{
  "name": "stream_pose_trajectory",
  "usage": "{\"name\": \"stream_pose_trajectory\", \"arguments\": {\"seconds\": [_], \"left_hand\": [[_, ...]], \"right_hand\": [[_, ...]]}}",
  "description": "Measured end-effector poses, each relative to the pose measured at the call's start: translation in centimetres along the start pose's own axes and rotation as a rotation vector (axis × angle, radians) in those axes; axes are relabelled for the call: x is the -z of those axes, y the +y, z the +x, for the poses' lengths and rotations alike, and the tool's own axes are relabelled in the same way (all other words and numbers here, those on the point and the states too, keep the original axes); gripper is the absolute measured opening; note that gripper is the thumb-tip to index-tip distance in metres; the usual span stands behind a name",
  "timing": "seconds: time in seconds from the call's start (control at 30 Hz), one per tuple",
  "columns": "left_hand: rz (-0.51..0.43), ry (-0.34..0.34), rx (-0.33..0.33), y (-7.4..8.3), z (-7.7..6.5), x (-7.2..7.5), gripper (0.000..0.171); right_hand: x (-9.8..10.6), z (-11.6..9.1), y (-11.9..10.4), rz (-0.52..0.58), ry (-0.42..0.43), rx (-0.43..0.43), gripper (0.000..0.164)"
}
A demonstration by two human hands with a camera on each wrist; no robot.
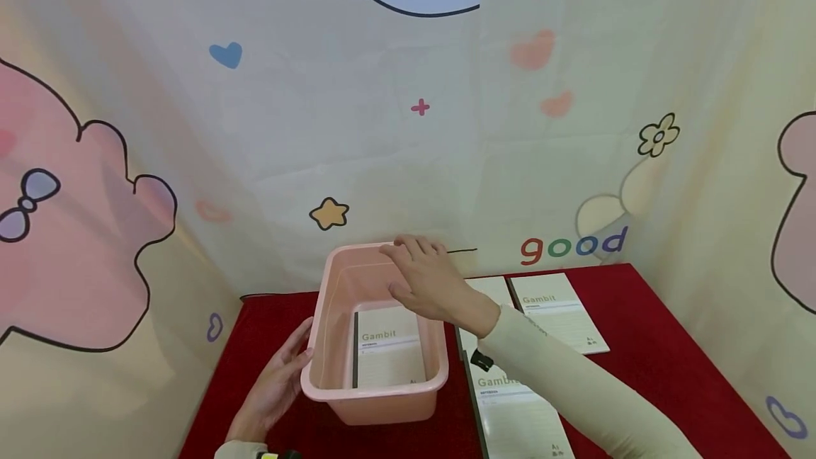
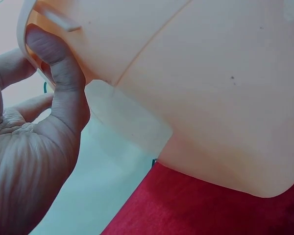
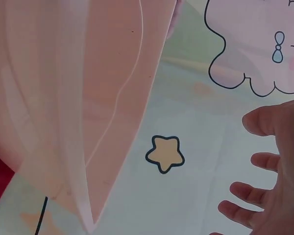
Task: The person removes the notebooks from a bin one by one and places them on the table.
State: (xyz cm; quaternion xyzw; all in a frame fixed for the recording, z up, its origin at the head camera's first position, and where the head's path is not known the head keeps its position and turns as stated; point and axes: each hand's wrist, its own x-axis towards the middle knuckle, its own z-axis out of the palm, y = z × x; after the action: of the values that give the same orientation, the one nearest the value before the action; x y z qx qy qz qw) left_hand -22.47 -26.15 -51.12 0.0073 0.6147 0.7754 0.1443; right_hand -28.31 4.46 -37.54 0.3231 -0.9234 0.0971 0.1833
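Note:
A pink plastic basin stands in the middle of the red-covered table, with a white notebook marked "Gambit" lying inside it. My left hand grips the basin's left rim; the left wrist view shows the thumb curled at the underside of the lip. Above the basin's far right corner is my right hand, its fingers spread and bent a little. In the right wrist view that hand holds nothing and appears apart from the basin wall.
More "Gambit" notebooks lie right of the basin: a near one, a far right one and one partly behind my right forearm. A printed curtain hangs behind the red tablecloth and along both sides.

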Motion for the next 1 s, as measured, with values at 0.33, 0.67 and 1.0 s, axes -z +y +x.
{"name": "stream_pose_trajectory", "arguments": {"seconds": [0.33,0.67,1.0], "left_hand": [[-0.001,-0.001,0.005,0.1,-0.1,0.4,0.064],[-0.024,-0.005,0.011,0.0,-0.1,0.5,0.065],[-0.023,-0.008,0.003,0.1,0.0,0.1,0.064]], "right_hand": [[-3.7,3.2,-1.1,0.086,-0.109,-0.103,0.053],[-5.8,6.3,-2.3,0.092,-0.170,-0.167,0.057],[-9.3,7.4,-2.7,0.042,-0.250,-0.180,0.056]]}}
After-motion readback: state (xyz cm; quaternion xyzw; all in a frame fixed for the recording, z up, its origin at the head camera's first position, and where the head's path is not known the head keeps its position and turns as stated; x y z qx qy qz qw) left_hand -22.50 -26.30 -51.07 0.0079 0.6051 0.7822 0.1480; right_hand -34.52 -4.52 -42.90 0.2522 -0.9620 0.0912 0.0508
